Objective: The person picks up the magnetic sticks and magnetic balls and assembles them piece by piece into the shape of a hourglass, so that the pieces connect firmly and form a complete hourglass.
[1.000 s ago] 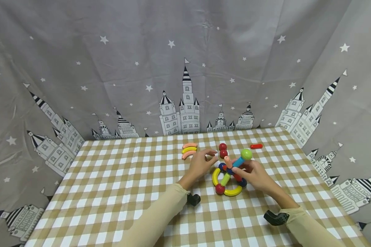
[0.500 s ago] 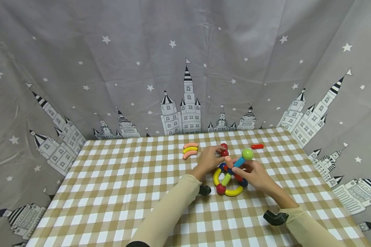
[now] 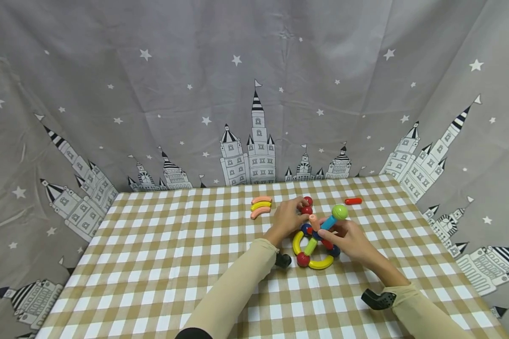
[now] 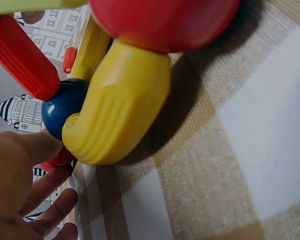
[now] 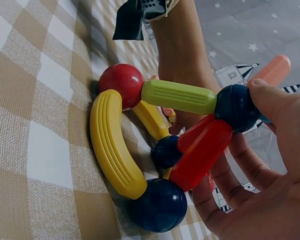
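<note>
A magnetic stick-and-ball frame (image 3: pixel 310 246) stands on the checked cloth, with curved yellow rods around its base. Its straight rods meet at a dark blue ball (image 5: pixel 236 107) at the top. My right hand (image 3: pixel 351 239) pinches the frame there, thumb on that ball. From the top, a blue rod rises to a green ball (image 3: pixel 340 212), beside an upright peach rod (image 3: pixel 314 222). Just behind the frame, my left hand (image 3: pixel 287 217) holds the nearer red ball (image 3: pixel 307 210) between thumb and finger; the ball is partly hidden. Another red ball (image 3: pixel 308 201) sits directly behind it.
Left of the red balls lie curved rods: two peach ones and a yellow rod (image 3: pixel 260 204) between them. A short red rod (image 3: pixel 353 201) lies at the back right. A grey curtain with printed castles hangs behind the table (image 3: pixel 152 263).
My left hand has moved right, from beside the curved rods to the red balls, and its fingers have closed around the nearer one. The right hand keeps its grip on the frame.
</note>
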{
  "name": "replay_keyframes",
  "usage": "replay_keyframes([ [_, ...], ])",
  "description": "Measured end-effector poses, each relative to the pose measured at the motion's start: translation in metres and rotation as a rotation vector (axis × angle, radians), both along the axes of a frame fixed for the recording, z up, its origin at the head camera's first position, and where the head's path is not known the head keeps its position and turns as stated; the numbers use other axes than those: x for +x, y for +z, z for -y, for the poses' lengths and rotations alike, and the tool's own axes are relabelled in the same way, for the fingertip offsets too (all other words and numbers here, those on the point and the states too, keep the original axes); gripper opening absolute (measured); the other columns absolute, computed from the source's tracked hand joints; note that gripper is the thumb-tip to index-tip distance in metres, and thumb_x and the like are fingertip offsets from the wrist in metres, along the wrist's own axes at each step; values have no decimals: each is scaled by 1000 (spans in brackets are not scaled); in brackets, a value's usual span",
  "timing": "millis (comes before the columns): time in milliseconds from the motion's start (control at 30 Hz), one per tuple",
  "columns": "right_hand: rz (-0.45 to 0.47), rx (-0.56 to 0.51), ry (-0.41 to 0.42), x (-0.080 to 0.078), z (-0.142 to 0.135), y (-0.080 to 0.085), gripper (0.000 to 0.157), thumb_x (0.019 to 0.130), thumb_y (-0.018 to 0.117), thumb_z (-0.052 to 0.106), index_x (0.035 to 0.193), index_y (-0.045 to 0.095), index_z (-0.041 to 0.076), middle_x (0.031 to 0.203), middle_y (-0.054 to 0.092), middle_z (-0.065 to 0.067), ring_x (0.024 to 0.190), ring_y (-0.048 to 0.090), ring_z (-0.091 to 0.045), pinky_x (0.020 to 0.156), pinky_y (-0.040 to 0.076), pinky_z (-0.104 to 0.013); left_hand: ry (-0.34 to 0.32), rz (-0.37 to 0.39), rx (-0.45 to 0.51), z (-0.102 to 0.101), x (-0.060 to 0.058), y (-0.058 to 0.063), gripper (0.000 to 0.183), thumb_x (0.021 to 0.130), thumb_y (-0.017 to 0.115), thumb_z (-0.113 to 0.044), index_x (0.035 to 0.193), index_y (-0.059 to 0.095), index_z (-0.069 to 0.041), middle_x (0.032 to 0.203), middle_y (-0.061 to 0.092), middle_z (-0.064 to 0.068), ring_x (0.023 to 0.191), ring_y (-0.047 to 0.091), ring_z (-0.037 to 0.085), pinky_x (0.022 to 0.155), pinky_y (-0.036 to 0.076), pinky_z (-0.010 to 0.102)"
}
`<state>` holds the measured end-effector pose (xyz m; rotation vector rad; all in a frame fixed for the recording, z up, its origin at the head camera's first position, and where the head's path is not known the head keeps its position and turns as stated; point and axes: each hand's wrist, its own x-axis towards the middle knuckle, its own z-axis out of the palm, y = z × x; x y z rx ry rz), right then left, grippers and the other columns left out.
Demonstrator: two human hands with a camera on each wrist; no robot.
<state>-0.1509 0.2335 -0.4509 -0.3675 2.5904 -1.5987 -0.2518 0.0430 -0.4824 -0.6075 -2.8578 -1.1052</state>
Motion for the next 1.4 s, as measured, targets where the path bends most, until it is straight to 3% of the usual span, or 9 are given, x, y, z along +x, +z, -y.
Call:
replay_keyframes([
  [433, 18, 42, -28, 2, 2, 2, 44, 99, 71, 35, 129, 65, 3, 124, 70, -13, 102, 68, -26, 86, 56, -31, -94, -5, 158, 14, 5, -4, 25, 92, 80, -26, 114, 74, -14, 105, 76, 1, 92, 69, 16, 80, 54, 25],
  [667, 11, 39, -28, 2, 1, 2, 43, 99, 71, 34, 128, 65, 3, 122, 71, -12, 99, 67, -25, 85, 56, -28, -127, 17, 328, 32, 13, 11, 26, 93, 79, -23, 117, 74, -13, 102, 78, 3, 73, 62, 18, 65, 49, 24],
  [1000, 11, 38, -32, 2, 0, 0, 43, 99, 71, 34, 128, 65, 3, 120, 71, -13, 95, 66, -24, 84, 56, -27, -104, 75, 434, 56, 26, 36, 31, 95, 76, -26, 124, 74, -14, 105, 77, 2, 83, 63, 15, 73, 50, 27],
  [1167, 7, 26, -26, 2, 1, 0, 41, 98, 71, 33, 126, 66, 4, 120, 71, -12, 93, 65, -25, 83, 56, -28, -121, 51, 472, 61, 34, 50, 34, 95, 75, -28, 126, 73, -14, 104, 77, 1, 82, 64, 13, 73, 51, 29],
  [1400, -21, 15, -4, 1, 0, 0, 33, 99, 71, 30, 120, 68, 5, 116, 72, -10, 94, 67, -23, 81, 57, -29, -192, -38, 503, 58, 49, 70, 34, 94, 76, -25, 126, 74, -13, 107, 76, -2, 82, 63, 12, 73, 53, 30],
])
